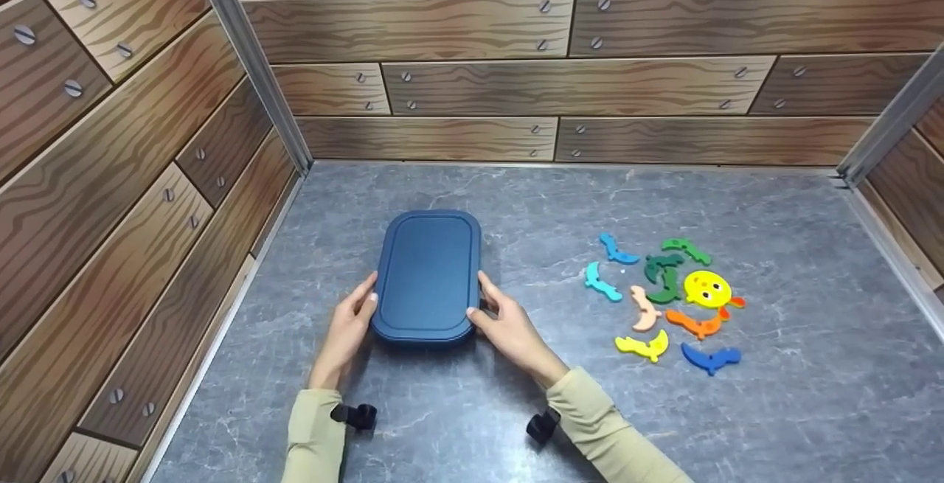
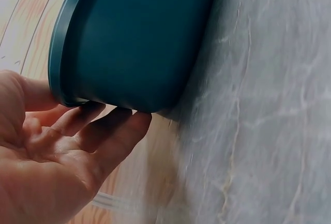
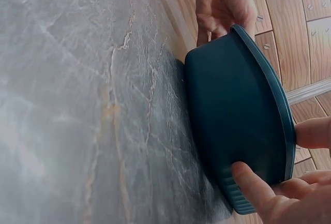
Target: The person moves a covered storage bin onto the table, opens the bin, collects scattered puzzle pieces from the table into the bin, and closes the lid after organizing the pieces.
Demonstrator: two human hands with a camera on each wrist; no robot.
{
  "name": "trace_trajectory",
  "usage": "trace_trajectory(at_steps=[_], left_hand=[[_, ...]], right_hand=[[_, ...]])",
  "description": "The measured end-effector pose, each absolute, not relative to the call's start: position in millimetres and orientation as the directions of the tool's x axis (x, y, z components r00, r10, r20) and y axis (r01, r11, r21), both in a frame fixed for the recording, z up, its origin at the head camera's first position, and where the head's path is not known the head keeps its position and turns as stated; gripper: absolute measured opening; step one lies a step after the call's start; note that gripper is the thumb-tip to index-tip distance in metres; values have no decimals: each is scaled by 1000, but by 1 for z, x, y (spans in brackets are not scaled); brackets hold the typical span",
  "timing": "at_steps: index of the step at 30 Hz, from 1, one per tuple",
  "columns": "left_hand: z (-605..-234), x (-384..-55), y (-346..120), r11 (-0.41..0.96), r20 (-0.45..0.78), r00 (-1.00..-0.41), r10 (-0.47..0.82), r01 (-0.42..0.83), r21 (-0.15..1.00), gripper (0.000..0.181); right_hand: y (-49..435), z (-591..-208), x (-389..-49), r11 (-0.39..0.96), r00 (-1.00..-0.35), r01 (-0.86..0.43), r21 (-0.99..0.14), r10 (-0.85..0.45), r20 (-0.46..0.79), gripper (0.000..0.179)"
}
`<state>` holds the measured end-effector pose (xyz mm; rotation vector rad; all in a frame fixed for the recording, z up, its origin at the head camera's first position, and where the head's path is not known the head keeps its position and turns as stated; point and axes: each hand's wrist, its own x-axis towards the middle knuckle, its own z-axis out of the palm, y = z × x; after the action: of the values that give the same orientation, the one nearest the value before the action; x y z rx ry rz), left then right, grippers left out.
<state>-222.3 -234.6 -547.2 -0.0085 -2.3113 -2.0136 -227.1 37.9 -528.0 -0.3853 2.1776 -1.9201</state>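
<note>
A dark blue oblong box (image 1: pixel 428 276) with rounded corners and a flat, ridged lid lies lengthwise ahead of me, left of centre. My left hand (image 1: pixel 350 332) holds its near left side, thumb at the lid's edge. In the left wrist view, the fingers of that hand (image 2: pixel 62 151) press the box wall (image 2: pixel 139 38) below the rim. On the opposite side my right hand (image 1: pixel 512 332) grips the box near its front corner, thumb on the rim. The right wrist view shows its index finger (image 3: pixel 251 185) against the ribbed lower wall.
To the right lie several curved, bright pieces, among them a blue one (image 1: pixel 710 358), a yellow one (image 1: pixel 643 346) and a turquoise one (image 1: pixel 602 282). A yellow round face piece (image 1: pixel 708 289) lies among them. Wood-patterned walls (image 1: pixel 472 88) enclose the grey marbled table (image 1: pixel 516 195).
</note>
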Motion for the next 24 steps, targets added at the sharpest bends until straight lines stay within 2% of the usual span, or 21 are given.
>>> trace_trajectory(at_steps=[7, 16, 24], left_hand=[[-548, -222, -232, 102, 61, -998, -3, 60, 993, 47], [-550, -220, -224, 8, 26, -999, 37, 26, 1000, 49], [-547, -219, -219, 20, 10, -999, 46, 11, 1000, 50]], right_hand=[[46, -503, -214, 115, -941, -54, -992, -338, 13, 71], [57, -507, -212, 75, -940, -50, -996, -340, 22, 71], [65, -509, -212, 65, -944, -38, -997, -330, 15, 71]])
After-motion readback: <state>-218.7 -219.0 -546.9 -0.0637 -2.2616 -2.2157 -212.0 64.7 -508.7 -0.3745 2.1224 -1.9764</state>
